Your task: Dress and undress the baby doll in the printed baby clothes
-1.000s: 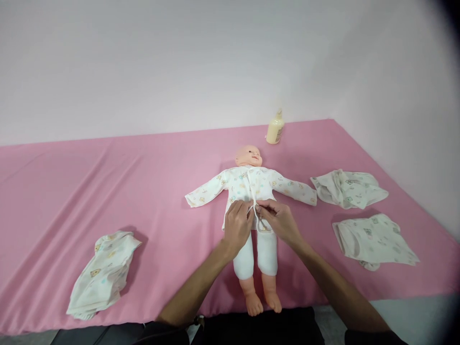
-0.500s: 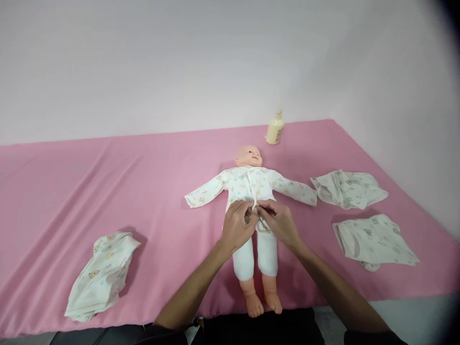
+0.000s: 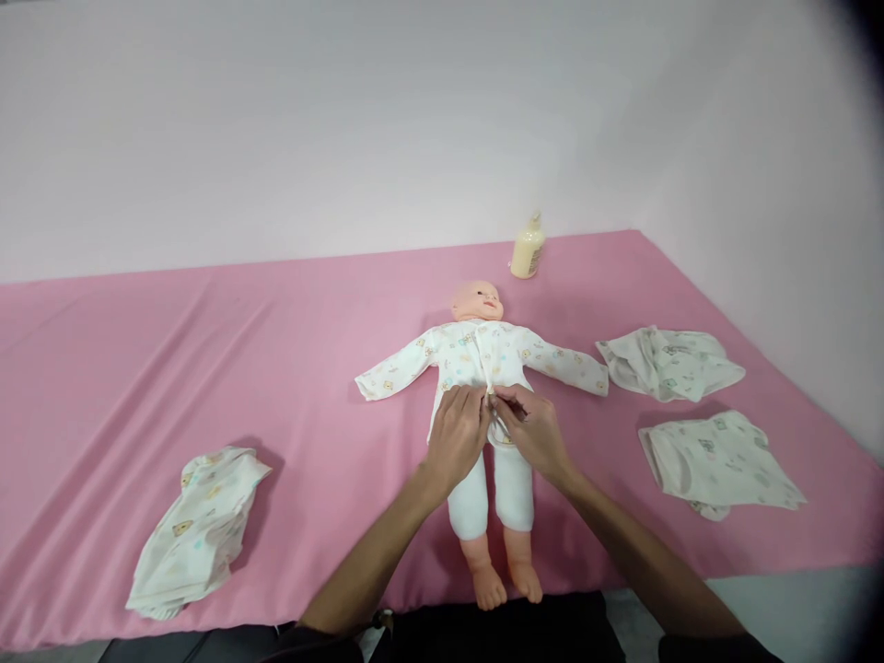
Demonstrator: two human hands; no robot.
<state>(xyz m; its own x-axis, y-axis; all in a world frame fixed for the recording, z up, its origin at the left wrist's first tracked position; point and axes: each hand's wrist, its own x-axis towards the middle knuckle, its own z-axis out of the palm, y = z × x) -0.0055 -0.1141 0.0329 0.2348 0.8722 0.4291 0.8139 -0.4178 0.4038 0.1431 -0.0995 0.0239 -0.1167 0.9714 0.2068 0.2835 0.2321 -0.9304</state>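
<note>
A baby doll (image 3: 478,300) lies on its back with its head away from me and its feet near the table's front edge. It wears a white printed jacket (image 3: 464,354) with both sleeves spread out. At the jacket's front opening, over the belly, my left hand (image 3: 457,431) pinches the cloth edge with closed fingers. From the other side my right hand (image 3: 530,424) grips the same front edge between thumb and fingers. The fingertips nearly meet, and whatever fastening lies between them is too small to make out.
A cream pump bottle (image 3: 528,250) stands behind the doll near the wall. Two printed garments, an upper one (image 3: 673,364) and a folded lower one (image 3: 722,463), lie to the right. Another printed garment (image 3: 200,534) is at the left. A pink sheet (image 3: 304,368) covers the table.
My left fingers have closed in and flattened slightly at the jacket front. My right hand has shifted only a little. The doll and the other things have stayed in place.
</note>
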